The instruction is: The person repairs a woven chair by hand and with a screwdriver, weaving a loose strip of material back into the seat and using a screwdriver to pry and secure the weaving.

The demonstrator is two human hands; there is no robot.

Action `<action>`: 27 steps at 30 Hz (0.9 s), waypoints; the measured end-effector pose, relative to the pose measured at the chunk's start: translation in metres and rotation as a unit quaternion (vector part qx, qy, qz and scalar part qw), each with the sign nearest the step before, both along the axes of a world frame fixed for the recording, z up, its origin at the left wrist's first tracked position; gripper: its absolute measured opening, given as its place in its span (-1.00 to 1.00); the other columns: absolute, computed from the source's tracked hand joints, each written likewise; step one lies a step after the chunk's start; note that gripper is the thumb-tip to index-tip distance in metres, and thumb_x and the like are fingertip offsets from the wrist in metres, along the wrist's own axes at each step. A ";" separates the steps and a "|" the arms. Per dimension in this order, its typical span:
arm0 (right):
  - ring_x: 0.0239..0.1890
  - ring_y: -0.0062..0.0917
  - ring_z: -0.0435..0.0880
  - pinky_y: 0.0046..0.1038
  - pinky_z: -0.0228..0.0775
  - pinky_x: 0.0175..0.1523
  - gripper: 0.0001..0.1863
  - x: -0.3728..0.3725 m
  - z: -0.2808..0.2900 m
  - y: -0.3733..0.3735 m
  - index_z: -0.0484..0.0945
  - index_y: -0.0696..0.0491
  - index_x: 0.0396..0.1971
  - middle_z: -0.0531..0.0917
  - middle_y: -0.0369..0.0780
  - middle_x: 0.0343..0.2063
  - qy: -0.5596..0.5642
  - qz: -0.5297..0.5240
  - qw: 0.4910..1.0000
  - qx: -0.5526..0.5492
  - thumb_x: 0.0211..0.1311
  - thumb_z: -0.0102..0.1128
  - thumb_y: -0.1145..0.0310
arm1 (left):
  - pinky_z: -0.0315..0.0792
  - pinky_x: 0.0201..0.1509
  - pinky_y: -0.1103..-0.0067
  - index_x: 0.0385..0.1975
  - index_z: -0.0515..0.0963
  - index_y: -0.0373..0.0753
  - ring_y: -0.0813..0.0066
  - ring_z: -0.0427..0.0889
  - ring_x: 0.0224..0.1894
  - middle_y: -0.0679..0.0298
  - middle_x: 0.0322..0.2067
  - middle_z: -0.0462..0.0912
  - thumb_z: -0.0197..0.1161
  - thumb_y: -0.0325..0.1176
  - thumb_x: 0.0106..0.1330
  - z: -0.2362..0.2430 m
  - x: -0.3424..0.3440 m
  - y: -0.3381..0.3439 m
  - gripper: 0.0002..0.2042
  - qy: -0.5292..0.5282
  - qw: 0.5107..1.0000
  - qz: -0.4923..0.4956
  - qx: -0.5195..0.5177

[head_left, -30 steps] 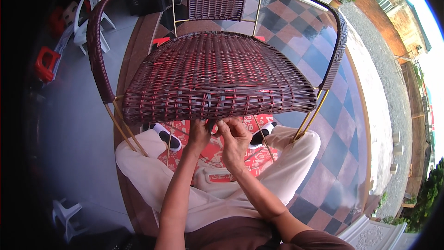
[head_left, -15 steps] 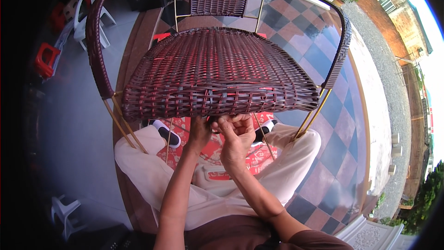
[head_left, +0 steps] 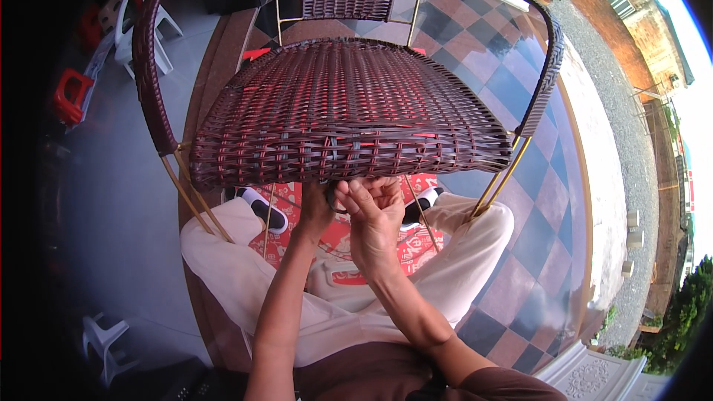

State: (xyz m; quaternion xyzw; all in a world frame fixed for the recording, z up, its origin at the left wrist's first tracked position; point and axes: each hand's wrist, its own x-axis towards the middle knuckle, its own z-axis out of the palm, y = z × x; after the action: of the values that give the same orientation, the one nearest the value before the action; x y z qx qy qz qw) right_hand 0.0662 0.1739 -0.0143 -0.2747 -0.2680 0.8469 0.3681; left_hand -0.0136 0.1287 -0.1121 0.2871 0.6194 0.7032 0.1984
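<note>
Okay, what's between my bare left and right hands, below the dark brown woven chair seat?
In the head view, a thin, dark, curved strip shows between the left hand and right hand.

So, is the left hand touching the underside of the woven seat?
Cannot tell: the head view shows the left hand below the woven seat, whose underside is hidden.

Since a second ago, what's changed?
The wicker seat has shifted slightly up the picture, perhaps partly camera movement. A dark strand now shows more clearly, looped beside the right hand. Unchanged: it and the left hand close together below the seat's front edge; no release visible.
</note>
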 end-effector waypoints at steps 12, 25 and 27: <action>-0.58 -0.68 0.47 -0.68 0.28 -0.52 -0.70 0.013 0.015 0.023 0.52 0.17 -0.28 0.43 -0.21 -0.38 -0.213 -0.043 0.758 0.615 -0.10 0.22 0.71 | 0.27 0.04 0.42 -0.11 0.44 -0.30 0.32 0.43 -0.04 0.18 -0.12 0.48 0.07 -0.36 0.27 -0.001 -0.003 0.005 -0.75 0.046 0.999 0.009 0.007; -0.47 -0.36 0.52 -0.45 0.39 -0.44 -0.76 0.009 0.044 0.037 0.42 0.17 -0.28 0.44 -0.15 -0.36 -0.224 -0.019 0.664 0.713 -0.01 0.12 0.67 | 0.39 -0.05 0.72 -0.09 0.35 -0.32 0.65 0.42 -0.08 0.34 -0.15 0.40 -0.11 -0.49 0.33 0.007 -0.002 0.006 -0.79 -0.050 0.997 -0.041 0.050; -0.49 -0.55 0.47 -0.56 0.34 -0.48 -0.73 0.010 0.038 0.035 0.50 0.17 -0.28 0.45 -0.18 -0.37 -0.243 0.004 0.661 0.710 -0.06 0.16 0.69 | 0.40 -0.06 0.72 -0.13 0.36 -0.32 0.65 0.42 -0.11 0.33 -0.16 0.39 -0.10 -0.51 0.31 0.025 0.005 0.014 -0.81 -0.278 0.940 -0.030 0.194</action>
State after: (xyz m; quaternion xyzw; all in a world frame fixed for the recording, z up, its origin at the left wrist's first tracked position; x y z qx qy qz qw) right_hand 0.0764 0.2088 0.0235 -0.1251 -0.8692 0.3038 0.3696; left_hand -0.0086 0.1428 -0.0866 0.1314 0.3826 0.8551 0.3242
